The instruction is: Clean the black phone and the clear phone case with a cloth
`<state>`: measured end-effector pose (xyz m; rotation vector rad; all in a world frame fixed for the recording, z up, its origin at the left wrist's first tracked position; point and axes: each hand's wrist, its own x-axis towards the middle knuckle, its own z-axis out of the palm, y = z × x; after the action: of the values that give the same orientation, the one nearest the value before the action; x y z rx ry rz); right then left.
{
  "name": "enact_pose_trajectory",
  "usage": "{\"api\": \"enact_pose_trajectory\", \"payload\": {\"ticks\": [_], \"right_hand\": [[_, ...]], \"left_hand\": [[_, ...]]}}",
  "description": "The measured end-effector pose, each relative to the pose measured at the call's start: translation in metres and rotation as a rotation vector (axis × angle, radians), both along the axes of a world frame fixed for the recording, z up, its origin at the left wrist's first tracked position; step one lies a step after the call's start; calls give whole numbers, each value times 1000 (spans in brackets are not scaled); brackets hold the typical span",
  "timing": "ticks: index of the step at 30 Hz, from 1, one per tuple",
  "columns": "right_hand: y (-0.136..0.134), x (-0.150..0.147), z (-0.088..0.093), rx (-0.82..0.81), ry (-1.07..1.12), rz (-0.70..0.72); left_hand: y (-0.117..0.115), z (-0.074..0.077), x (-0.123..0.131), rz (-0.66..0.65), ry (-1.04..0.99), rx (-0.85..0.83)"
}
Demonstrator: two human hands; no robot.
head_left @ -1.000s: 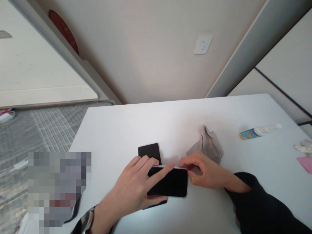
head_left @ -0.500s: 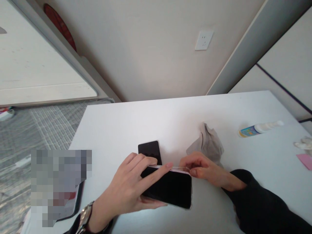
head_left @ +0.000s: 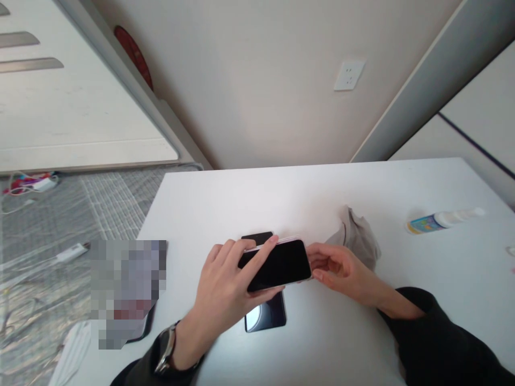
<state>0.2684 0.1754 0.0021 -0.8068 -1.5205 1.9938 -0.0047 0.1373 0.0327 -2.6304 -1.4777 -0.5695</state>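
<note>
Smartphone (head_left: 277, 265) sits between both hands above the tabletop (head_left: 362, 187), screen up, long axis running 8 to 2 o'clock; earlier it sloped the other way. Left hand (head_left: 223, 287) spreads its fingers (head_left: 233, 254) across the face; right hand (head_left: 341, 273) pinches the 3 o'clock end. Dark slab (head_left: 265, 315) lies beneath.

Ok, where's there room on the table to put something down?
The biggest bare patch is the far part of the table, behind the phone and cloth. There's a smaller one between the cloth and spray bottle. The middle is crowded: the left hand and right hand hold a phone above a second phone.
</note>
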Motion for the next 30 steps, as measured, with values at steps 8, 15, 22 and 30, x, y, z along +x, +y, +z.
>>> {"api": "enact_pose_trajectory", "payload": {"ticks": [8, 15, 22, 30], "right_hand": [[-8, -2, -4, 106, -168, -74], [-13, -3, 3, 138, -226, -134], [-15, -1, 2, 130, -192, -144], [-16, 9, -4, 151, -182, -194]], "left_hand": [[-9, -1, 9, 78, 43, -12], [-15, 2, 11, 98, 5, -26], [-14, 4, 10, 54, -130, -107], [-16, 9, 13, -5, -442, -333]]}}
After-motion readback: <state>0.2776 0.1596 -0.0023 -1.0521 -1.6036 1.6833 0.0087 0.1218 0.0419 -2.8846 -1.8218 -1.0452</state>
